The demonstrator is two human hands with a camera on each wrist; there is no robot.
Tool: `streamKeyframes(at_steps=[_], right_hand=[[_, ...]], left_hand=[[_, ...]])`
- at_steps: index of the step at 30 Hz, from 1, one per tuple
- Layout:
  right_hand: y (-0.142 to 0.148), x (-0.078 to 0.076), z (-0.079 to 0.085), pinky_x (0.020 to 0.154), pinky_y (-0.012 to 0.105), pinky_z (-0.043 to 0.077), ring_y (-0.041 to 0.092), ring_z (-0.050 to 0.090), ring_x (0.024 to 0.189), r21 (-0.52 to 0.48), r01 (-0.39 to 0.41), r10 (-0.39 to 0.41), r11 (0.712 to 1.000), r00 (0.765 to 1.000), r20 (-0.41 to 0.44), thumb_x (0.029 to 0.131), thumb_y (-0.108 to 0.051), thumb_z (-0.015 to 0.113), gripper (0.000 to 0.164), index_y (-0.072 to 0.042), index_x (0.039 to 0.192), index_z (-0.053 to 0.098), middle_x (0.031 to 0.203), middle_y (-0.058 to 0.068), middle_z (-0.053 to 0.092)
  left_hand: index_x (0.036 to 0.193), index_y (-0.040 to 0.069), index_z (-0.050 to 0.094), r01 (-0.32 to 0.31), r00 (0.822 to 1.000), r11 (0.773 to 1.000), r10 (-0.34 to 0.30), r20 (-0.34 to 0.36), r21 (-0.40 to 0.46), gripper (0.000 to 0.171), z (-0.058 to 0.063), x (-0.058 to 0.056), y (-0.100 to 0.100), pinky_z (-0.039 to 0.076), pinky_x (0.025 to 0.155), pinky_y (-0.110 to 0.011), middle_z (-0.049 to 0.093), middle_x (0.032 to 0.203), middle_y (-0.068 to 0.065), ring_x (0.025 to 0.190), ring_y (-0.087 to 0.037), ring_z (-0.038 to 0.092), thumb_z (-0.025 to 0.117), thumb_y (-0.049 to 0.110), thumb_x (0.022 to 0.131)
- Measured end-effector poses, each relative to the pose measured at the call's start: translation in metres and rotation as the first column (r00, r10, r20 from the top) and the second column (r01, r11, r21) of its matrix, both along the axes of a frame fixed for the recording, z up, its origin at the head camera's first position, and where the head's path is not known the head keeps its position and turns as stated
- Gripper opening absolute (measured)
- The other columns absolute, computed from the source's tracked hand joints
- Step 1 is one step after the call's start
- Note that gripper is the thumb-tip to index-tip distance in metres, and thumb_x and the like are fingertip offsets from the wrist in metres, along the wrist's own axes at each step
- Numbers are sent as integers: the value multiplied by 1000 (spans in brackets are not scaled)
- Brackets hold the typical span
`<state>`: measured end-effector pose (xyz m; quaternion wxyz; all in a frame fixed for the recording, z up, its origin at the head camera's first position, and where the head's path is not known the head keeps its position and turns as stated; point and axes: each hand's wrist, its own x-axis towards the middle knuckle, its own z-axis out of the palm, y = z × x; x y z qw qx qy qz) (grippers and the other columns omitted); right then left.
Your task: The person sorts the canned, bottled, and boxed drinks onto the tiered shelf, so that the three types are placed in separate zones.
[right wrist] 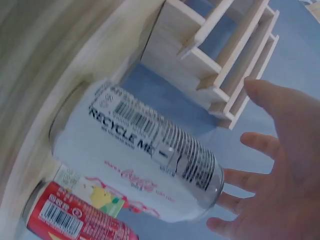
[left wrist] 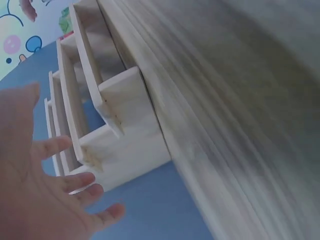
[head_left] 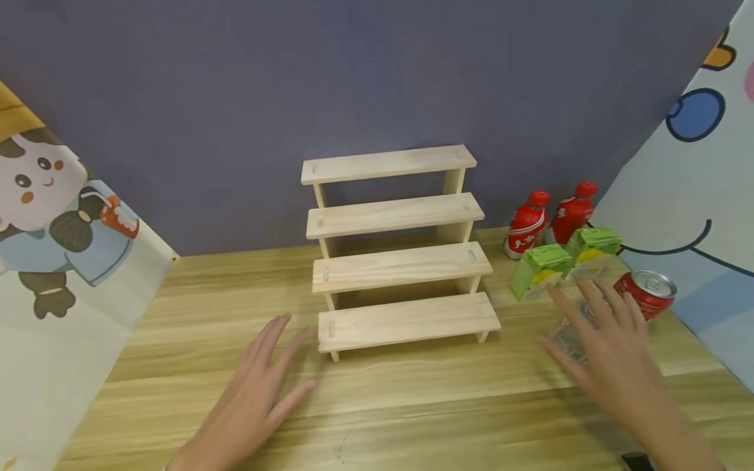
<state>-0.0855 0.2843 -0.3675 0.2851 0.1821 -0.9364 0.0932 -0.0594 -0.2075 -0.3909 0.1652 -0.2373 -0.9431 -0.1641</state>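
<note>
My right hand (head_left: 615, 353) hovers at a white-and-silver soda can (right wrist: 135, 155), fingers spread. In the right wrist view the fingertips are right by the can's top rim; in the head view the hand covers much of it. My left hand (head_left: 250, 396) is held over the table with fingers apart and nothing in it. Nearest to it is the front left corner of a four-step wooden display rack (head_left: 406, 320). Just beyond the right hand stands a red soda can (head_left: 642, 297).
Two green drink cartons (head_left: 538, 265) stand behind the cans, and two red-labelled bottles (head_left: 526, 226) stand behind those. A dark wall (head_left: 235, 131) rises at the back; white printed panels (head_left: 677, 216) flank the wooden table (head_left: 206, 314). Something small and black (head_left: 637, 461) lies by the right forearm.
</note>
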Motion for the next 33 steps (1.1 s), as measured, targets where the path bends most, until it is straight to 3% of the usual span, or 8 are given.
streamKeyframes(at_steps=[8, 12, 14, 17, 20, 24, 28, 33], right_hand=[[18, -6, 2, 112, 72, 11, 52, 35, 132, -137, -2, -2, 991, 1000, -27, 91, -71, 51, 80, -8, 140, 53, 140, 32, 46], [26, -7, -1, 111, 73, 15, 55, 37, 129, -200, 2, 5, 980, 999, 39, 85, -44, 78, 75, -5, 142, 51, 141, 34, 44], [30, -6, -2, 107, 74, 21, 58, 38, 126, -225, 23, 1, 974, 995, 104, 81, -33, 83, 76, -3, 142, 49, 142, 36, 42], [33, -4, -4, 96, 76, 30, 58, 39, 123, -250, 69, -11, 966, 974, 225, 82, -25, 83, 77, -1, 143, 43, 142, 37, 40], [36, -3, -7, 84, 67, 41, 52, 46, 116, -252, 99, -22, 963, 957, 290, 82, -23, 84, 77, 0, 141, 41, 138, 33, 44], [41, -2, -10, 77, 23, 45, 44, 51, 107, -272, 102, -20, 957, 957, 290, 76, -15, 88, 79, 1, 138, 42, 133, 29, 48], [46, -1, -14, 71, -1, 30, 39, 53, 103, -325, 115, -12, 939, 953, 302, 75, -12, 88, 76, 1, 135, 44, 131, 29, 50], [48, 1, -14, 71, -5, 33, -10, 44, 102, -368, 166, -29, 915, 936, 351, 78, -21, 87, 71, -1, 133, 46, 128, 25, 52]], left_hand=[[154, 26, 34, -85, 977, 990, 60, 202, 115, 59, -1, -21, 4, 42, 102, -63, 39, 153, -14, 137, -37, 40, 53, 45, 102], [154, 25, 35, -75, 931, 962, -27, 363, 264, 55, -4, -29, 4, 54, 89, -41, 60, 123, -5, 109, -22, 60, 51, 43, 104], [153, 25, 35, -63, 889, 933, -109, 444, 355, 53, -7, -34, 3, 55, 75, -32, 61, 105, -2, 89, -17, 61, 50, 39, 105], [152, 25, 34, -72, 798, 854, -260, 543, 515, 48, -13, -41, 2, 53, 61, -29, 59, 89, -9, 71, -16, 57, 47, 33, 107], [152, 22, 33, -123, 708, 740, -401, 581, 661, 46, -22, -47, 2, 52, 56, -28, 57, 83, -14, 66, -14, 55, 44, 29, 108], [153, 15, 30, -208, 627, 585, -536, 566, 784, 49, -32, -52, 3, 53, 61, -25, 59, 85, -13, 70, -13, 57, 46, 24, 108], [153, 15, 31, -274, 611, 502, -569, 551, 821, 52, -38, -54, 4, 55, 66, -25, 64, 89, -11, 76, -16, 61, 50, 23, 106], [151, 13, 33, -292, 622, 457, -576, 530, 840, 52, -43, -54, 5, 56, 65, -27, 71, 88, -13, 73, -18, 65, 54, 21, 104]])
